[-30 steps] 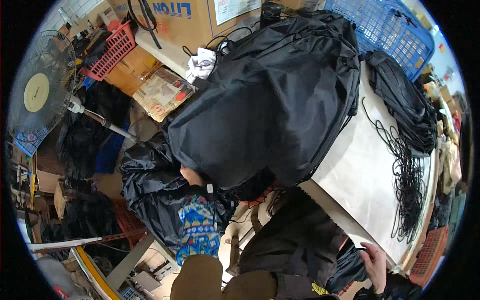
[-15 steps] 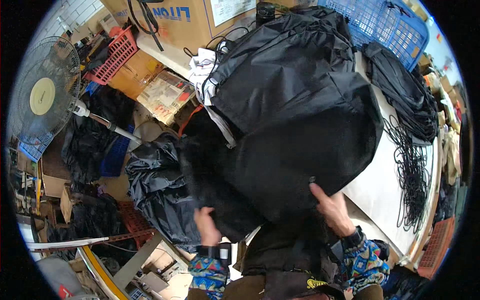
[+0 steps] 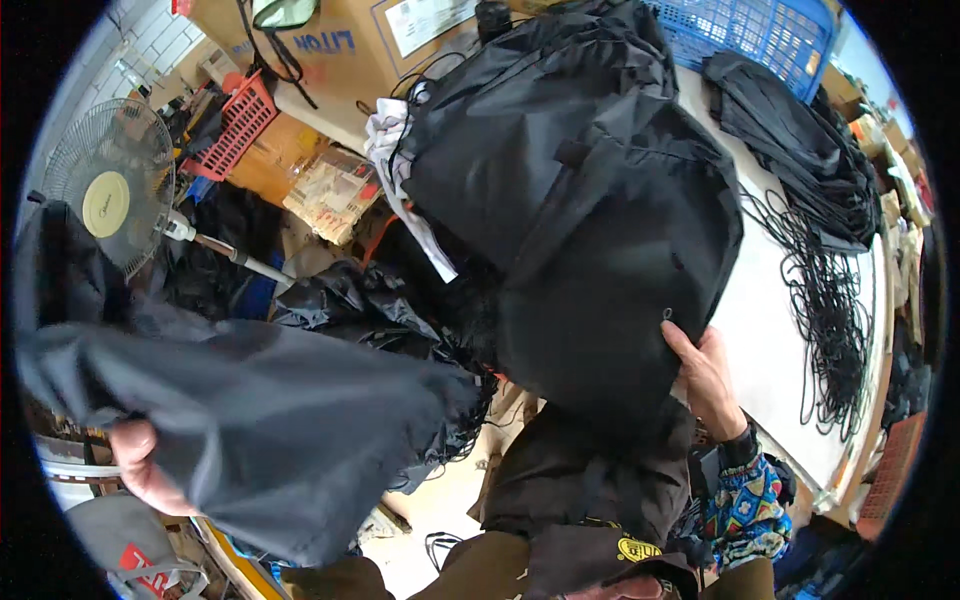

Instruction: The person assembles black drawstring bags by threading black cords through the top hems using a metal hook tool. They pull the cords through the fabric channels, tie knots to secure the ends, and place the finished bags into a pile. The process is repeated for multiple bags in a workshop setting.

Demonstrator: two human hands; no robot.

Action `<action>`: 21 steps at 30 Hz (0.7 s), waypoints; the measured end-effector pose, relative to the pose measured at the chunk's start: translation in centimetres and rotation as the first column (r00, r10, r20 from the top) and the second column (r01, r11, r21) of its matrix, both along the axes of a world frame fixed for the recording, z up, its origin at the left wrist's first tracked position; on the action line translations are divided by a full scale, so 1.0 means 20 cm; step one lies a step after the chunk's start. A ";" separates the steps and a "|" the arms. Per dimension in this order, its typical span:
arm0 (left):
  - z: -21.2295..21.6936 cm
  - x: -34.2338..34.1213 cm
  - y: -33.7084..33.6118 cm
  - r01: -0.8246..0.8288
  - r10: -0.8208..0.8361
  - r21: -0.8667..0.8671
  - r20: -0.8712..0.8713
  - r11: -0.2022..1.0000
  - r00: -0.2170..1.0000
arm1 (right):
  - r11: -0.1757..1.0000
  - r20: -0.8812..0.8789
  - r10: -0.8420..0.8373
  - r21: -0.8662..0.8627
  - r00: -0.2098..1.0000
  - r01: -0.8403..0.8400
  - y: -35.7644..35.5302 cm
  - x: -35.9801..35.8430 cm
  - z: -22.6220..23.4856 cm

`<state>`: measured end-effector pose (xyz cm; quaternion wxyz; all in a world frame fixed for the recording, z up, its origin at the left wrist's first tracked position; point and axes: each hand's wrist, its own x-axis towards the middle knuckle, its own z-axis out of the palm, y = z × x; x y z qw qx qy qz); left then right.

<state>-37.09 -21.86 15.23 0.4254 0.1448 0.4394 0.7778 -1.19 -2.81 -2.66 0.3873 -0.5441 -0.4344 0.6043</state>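
My left hand is out at the far left, closed on the edge of a piece of black fabric. This fabric stretches rightward from the hand over the lower left, with a gathered, stringy edge at its right end. My right hand grips the right edge of a large black fabric sheet. Its thumb lies on top beside a small metal ring; the other fingers are partly hidden behind the edge. The sheet spreads up across a pile of thin black cloth on the white table.
Black cords lie in a tangle at the table's right, below folded black cloth. A blue basket and a cardboard box stand at the back. A standing fan and a red basket are at left.
My left hand has swung far left, drawing out black fabric that now covers the lower left. My right hand has shifted slightly up and right, still at the sheet's edge. The view has turned a little.
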 end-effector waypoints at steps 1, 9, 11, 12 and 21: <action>-0.04 0.06 0.05 0.071 -0.074 -0.033 -0.095 0.997 0.993 | 0.998 0.006 0.047 -0.033 0.999 -0.047 0.01 0.02 -0.01; -0.55 0.14 0.32 0.238 -0.351 -0.308 -0.388 0.921 0.852 | 0.984 0.148 0.163 -0.093 0.975 -0.150 -0.02 0.07 0.05; -0.68 0.13 0.40 0.272 -0.370 -0.313 -0.320 0.910 0.872 | 0.992 0.139 0.120 -0.063 0.983 -0.112 -0.02 0.10 0.08; -0.77 0.18 0.44 0.313 -0.386 -0.307 -0.216 0.899 0.897 | 0.994 0.073 0.106 -0.047 0.992 -0.103 -0.03 0.09 0.09; -0.43 0.60 0.60 0.582 -0.566 -0.179 -0.570 0.793 0.596 | 0.965 0.187 0.203 -0.204 0.961 -0.164 -0.02 0.14 0.08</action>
